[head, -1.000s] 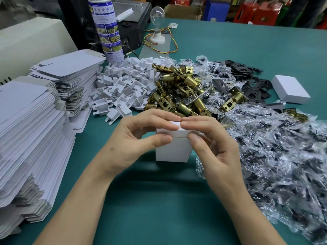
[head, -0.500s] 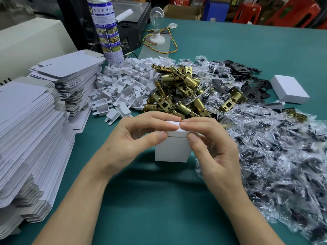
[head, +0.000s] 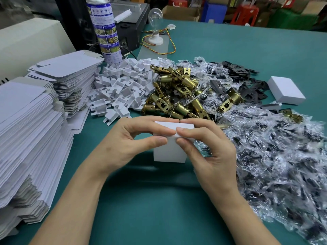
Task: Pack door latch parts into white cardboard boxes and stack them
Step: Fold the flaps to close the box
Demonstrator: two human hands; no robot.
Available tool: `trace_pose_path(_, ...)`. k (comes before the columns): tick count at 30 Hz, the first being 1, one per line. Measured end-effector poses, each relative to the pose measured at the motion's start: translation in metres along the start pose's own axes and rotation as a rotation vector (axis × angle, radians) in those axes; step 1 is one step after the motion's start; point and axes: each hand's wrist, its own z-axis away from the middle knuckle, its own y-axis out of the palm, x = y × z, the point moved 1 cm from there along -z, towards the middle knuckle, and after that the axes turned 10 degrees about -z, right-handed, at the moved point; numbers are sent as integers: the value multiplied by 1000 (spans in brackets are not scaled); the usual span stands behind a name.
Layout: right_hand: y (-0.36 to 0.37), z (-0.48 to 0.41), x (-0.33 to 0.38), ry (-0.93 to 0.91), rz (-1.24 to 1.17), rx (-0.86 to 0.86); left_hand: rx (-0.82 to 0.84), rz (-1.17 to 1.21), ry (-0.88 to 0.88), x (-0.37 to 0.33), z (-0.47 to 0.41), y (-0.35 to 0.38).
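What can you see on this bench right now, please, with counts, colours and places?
held box: one, white, centre front
closed box: one, white, far right
flat box blanks: two stacks, white, left edge
folded inserts: a pile, white, left of the latches
latches: a pile, brass, behind the held box
plates: a pile, black, back right
bagged parts: a heap, clear, right side
spray can: one, blue and white, back left
light bulb: one, clear, back centre
table: one, teal, under everything
left hand: one, pinches the held box's top
right hand: one, pinches the same top
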Motion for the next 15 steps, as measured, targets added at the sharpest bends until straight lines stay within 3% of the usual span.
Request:
trace_pose_path(9, 2, 4, -3, 26, -49, -41, -12, -19, 7, 1, 0, 1)
trace_pose_path(15, 5, 7, -9, 329, -183, 20, -17, -35, -97, 7, -1, 2)
